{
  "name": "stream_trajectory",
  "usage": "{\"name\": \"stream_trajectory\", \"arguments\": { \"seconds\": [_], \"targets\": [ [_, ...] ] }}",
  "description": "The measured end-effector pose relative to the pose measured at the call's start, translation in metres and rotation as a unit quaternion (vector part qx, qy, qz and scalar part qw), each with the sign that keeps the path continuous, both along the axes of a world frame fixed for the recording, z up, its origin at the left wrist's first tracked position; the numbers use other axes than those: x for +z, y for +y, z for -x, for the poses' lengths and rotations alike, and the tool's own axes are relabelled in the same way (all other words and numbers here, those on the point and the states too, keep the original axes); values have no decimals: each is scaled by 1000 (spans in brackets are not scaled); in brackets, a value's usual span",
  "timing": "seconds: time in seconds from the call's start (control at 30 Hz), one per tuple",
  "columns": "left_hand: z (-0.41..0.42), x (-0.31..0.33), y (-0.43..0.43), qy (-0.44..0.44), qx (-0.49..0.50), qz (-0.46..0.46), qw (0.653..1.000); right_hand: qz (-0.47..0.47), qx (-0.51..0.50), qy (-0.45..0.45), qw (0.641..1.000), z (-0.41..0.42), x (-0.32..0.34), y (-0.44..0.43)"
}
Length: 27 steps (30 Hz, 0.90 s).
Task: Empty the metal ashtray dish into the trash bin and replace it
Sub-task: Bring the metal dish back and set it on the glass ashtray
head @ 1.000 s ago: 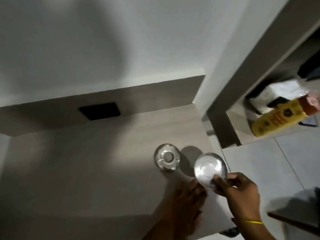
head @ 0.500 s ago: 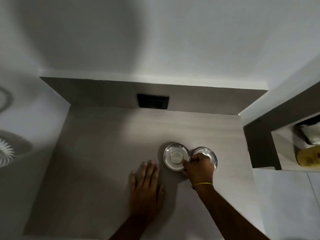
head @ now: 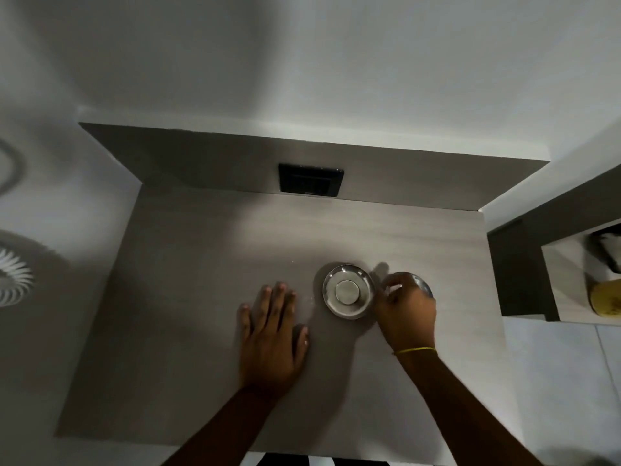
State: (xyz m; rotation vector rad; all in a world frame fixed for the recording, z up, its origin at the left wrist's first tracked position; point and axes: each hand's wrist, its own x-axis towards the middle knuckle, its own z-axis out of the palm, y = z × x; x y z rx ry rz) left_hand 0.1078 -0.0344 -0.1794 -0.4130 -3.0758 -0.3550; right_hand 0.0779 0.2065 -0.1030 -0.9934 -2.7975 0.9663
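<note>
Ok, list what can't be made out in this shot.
- Second metal dish, head view: mostly covered by the right hand; grip and contents unseen.
- Yellow item in the shelf niche: cut off by the right edge.
- Black wall plate: too dark for detail.
- Trash bin: out of frame.

Two metal dishes and two hands on a counter set against a wall.

The ashtray dish sits on the counter, right of centre. Just to its right lies a second metal dish, mostly under the right hand. The left hand lies flat on the counter left of the ashtray dish. Behind them, a switch plate is set in the backsplash. A shelf niche lies to the far right.
</note>
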Motion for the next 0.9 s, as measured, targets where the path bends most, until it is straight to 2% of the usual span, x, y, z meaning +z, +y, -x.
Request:
{"name": "stream_trajectory", "arguments": {
  "seconds": [0.07,0.2,0.27,0.5,0.67,0.77,0.9],
  "targets": [
    [0,-1,0,4,-3,2,1000,-64,63,2,996,-3,7,13],
    [-1,-5,-1,14,-5,-2,1000,-103,193,-181,959,-4,13,31],
    [-1,-7,-2,21,-6,-8,1000,-95,224,-215,946,-4,16,33],
    [-1,-10,-1,27,-6,-6,1000,-102,232,-232,939,-5,27,30],
    [-1,-5,0,27,-8,-1,1000,-61,215,-118,968,1,34,23],
    [-1,-3,0,26,-9,6,1000,-58,264,-93,958,13,39,-5],
    [-1,-3,0,25,-5,3,1000,-89,315,-130,936,30,38,-35]
  ]
}}
